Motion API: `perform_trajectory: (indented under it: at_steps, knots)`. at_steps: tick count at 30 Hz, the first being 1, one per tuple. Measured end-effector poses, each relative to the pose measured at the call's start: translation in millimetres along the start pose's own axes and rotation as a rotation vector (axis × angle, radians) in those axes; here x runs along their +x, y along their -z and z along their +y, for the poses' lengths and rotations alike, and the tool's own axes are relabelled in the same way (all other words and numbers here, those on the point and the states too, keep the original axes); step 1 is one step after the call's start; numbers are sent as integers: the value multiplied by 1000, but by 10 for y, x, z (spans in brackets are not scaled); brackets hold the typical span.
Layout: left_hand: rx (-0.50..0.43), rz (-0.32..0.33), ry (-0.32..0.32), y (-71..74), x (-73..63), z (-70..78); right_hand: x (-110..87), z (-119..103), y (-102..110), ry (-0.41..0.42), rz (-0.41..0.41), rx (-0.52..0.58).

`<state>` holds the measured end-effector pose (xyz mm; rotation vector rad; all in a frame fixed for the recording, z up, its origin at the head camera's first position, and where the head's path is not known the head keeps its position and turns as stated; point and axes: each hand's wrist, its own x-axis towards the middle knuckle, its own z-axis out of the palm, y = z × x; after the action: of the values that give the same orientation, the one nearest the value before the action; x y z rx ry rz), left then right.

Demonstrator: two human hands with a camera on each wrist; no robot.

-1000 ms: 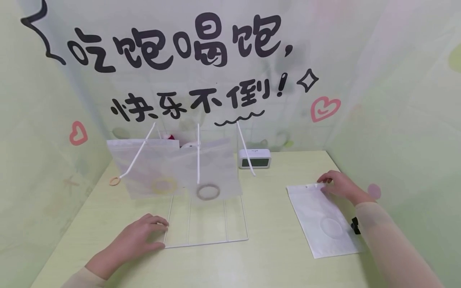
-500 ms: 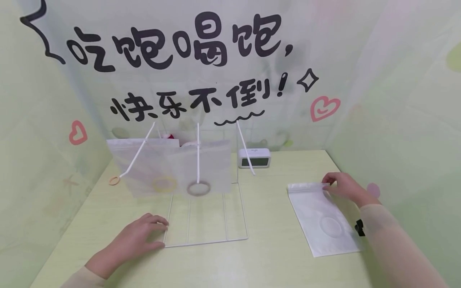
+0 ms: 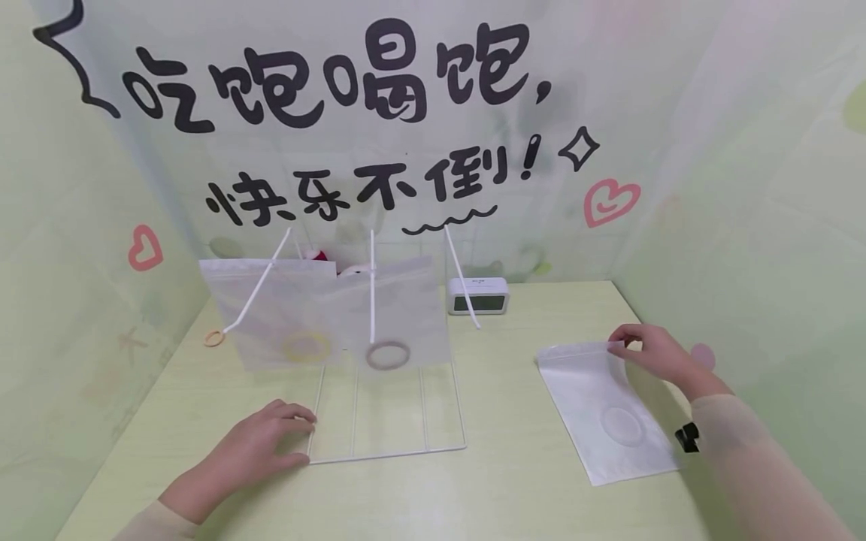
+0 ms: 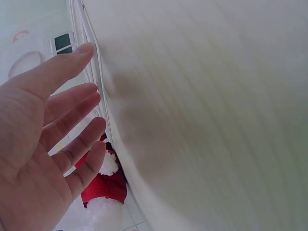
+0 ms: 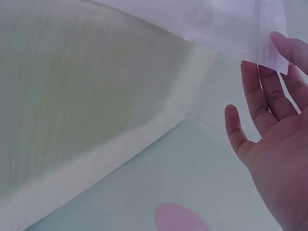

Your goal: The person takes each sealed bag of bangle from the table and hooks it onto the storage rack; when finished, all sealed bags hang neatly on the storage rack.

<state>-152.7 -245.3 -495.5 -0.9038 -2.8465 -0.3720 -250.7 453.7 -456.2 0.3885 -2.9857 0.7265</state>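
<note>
My right hand (image 3: 655,357) pinches the top right corner of a translucent zip bag (image 3: 575,391) between thumb and fingers; a pale ring (image 3: 621,426) shows inside it. That corner is raised, while the lower part lies on the table. At the left, my left hand (image 3: 250,445) rests beside a white wire rack (image 3: 389,455), with its relaxed fingertips and thumb at the base's left edge. Two more zip bags hang on the rack, one with a yellow ring (image 3: 307,346), the other with a brown ring (image 3: 389,355). The rack's right prong (image 3: 462,278) bears no bag.
A white digital clock (image 3: 478,296) stands behind the rack. Left of the rack is an orange ring (image 3: 214,339). A red-and-white plush figure (image 4: 107,185) shows behind the rack in the left wrist view. A black object (image 3: 687,437) lies by the right sleeve.
My right hand has moved slightly right and lifted the bag's top corner off the table. The hanging bag with the brown ring swings a little. My left hand has stayed in place.
</note>
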Motion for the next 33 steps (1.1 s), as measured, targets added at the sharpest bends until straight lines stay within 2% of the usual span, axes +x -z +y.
perform_trajectory:
  at_steps: [16, 33]
  knots:
    - [-7, 12, -12, 9, -13, 9, -181, -413, 84, 66, 110, 38]
    - [-2, 6, -9, 6, -6, 14, -385, -690, 243, 100, 250, 63]
